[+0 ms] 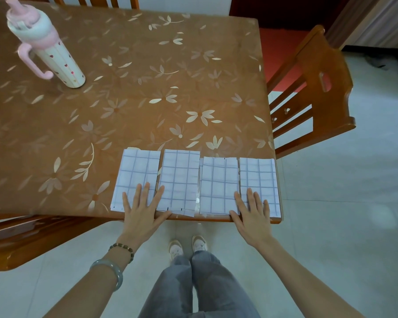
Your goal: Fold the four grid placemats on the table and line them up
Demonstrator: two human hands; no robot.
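Four folded white placemats with a blue grid lie side by side along the table's near edge: the leftmost placemat (137, 171), the second placemat (179, 177), the third placemat (218, 184) and the rightmost placemat (260, 180). My left hand (143, 210) rests flat with fingers spread on the near end of the leftmost placemat, its thumb reaching onto the second. My right hand (251, 214) lies flat over the near ends of the third and rightmost placemats. Neither hand grips anything.
The table (124, 99) carries a brown cloth with a flower print. A pink and white bottle (48, 49) with a handle stands at the far left. Wooden chairs stand to the right (319, 88), at the near left (21, 235) and behind the table.
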